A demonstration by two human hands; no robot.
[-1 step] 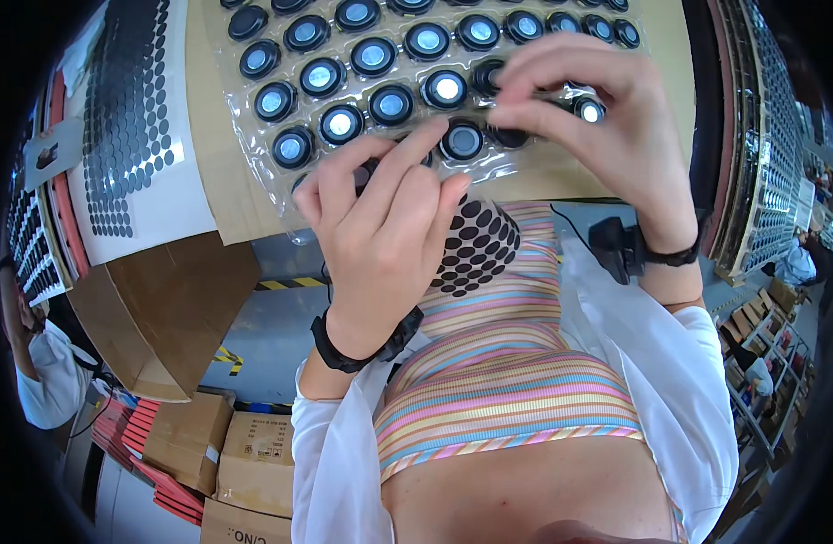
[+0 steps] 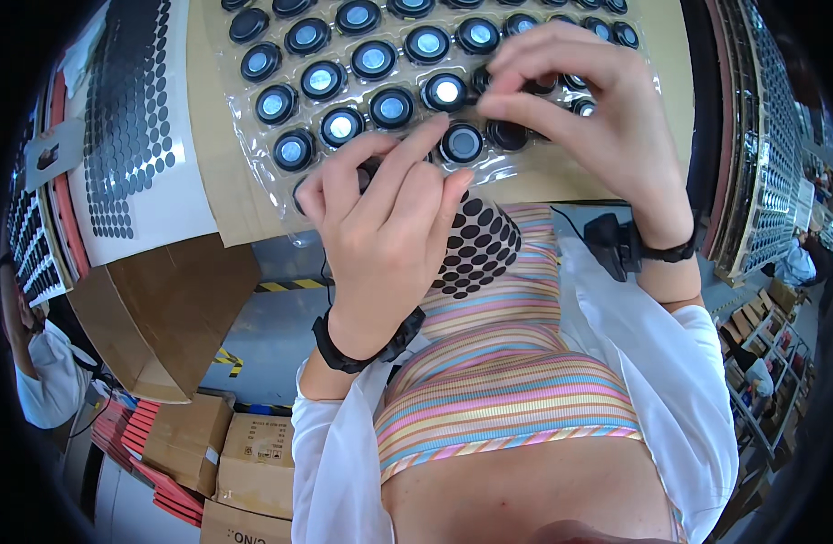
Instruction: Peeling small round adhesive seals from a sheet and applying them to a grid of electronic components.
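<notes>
My left hand (image 2: 380, 204) is closed, fingers bent, over the near edge of a clear plastic tray (image 2: 262, 177). A curved sheet of black round stickers (image 2: 480, 245) hangs from beneath its thumb and fingers, and the grip itself is partly hidden. My right hand (image 2: 593, 109) is pinched above the tray, thumb and forefinger close together. Something small and dark shows at those fingertips, too unclear to name. Beside the left fingertips sits a round black part with a dark grey centre (image 2: 462, 142). Other round black parts, such as one with a shiny silver centre (image 2: 445, 92), fill the tray in rows.
Beneath the tray lies brown cardboard (image 2: 203, 118). To the left is a white sheet with rows of dark discs (image 2: 131, 172). An open carton (image 2: 163, 308) stands below it, with closed boxes (image 2: 258, 462) nearer. Stacked trays (image 2: 743, 136) line the right side.
My right hand has shifted slightly left, toward the left fingertips, uncovering more of a dark round part below it. My left hand has stayed nearly still.
</notes>
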